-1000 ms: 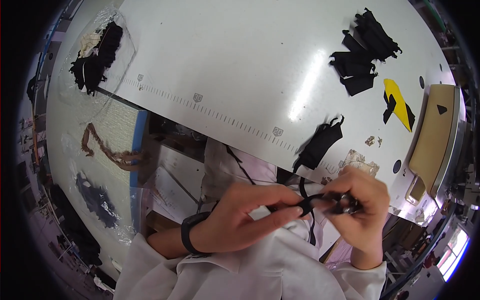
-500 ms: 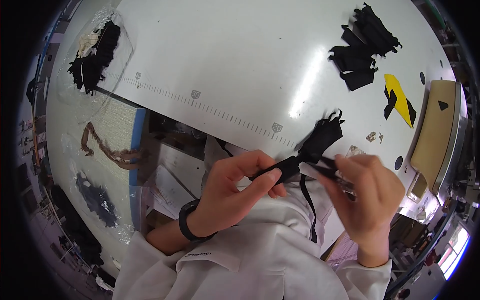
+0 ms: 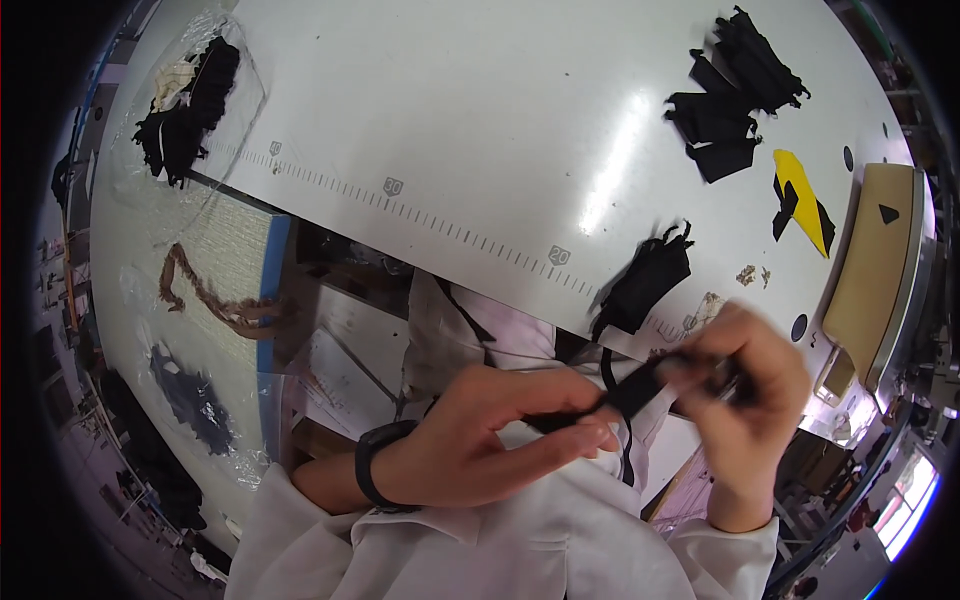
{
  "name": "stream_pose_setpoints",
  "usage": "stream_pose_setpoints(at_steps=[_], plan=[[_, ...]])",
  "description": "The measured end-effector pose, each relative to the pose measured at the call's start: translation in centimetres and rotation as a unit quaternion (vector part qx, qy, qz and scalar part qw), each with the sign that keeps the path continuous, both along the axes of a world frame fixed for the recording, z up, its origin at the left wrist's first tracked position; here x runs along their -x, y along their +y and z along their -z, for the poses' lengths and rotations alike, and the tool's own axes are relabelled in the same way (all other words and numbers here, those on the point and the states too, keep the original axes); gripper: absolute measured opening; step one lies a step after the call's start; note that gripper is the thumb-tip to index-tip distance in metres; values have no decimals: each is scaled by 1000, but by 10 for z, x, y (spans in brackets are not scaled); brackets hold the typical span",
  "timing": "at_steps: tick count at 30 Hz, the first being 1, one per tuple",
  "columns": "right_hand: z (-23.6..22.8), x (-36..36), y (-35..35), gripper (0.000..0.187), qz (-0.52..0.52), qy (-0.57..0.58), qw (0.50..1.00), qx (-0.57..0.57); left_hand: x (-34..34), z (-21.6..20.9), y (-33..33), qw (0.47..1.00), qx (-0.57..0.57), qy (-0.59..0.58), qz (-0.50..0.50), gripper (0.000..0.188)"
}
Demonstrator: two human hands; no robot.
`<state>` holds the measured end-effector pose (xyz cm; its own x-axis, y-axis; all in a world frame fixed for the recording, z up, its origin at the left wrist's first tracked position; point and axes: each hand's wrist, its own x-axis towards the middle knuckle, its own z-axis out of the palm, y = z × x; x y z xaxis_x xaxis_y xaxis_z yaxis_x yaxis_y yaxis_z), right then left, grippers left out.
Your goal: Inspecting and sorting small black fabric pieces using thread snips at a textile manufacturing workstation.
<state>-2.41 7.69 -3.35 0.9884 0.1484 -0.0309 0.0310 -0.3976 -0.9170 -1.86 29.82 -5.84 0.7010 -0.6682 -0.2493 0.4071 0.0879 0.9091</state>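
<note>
You have 2 hands (image 3: 490, 440), 1 wristband (image 3: 367, 468), 1 held black piece (image 3: 635, 390), 1 yellow piece (image 3: 803, 205), 1 brown strip (image 3: 200, 287).

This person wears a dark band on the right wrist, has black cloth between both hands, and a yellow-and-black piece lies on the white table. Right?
Not quite: the head view shows the dark band on the wrist of the left hand, not the right. Otherwise yes: black cloth between that and the right hand, a yellow-and-black piece on the white table.
</note>
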Motion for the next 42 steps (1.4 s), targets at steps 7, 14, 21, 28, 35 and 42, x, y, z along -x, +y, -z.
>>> stream_pose_setpoints(at_steps=[7, 14, 21, 28, 35, 42], plan=[[10, -27, 8, 25, 134, -55, 974, 175, -5, 23, 4, 990, -70, 69, -97, 12], [-6, -4, 8, 25, -88, -237, 892, 375, -1, 20, 3, 987, -58, 105, -109, 12], [0, -5, 13, 23, -87, -237, 895, 367, -2, 18, 6, 992, -67, 70, -86, 13], [1, 3, 4, 22, -23, 35, 999, 10, 5, 12, -4, 997, -32, -19, -72, 11], [15, -32, 1, 22, 147, 38, 986, 73, -10, 8, 8, 989, -132, 7, -74, 14], [-7, -10, -5, 39, 53, -148, 939, 305, -3, 20, 7, 991, -53, 86, -90, 13]])
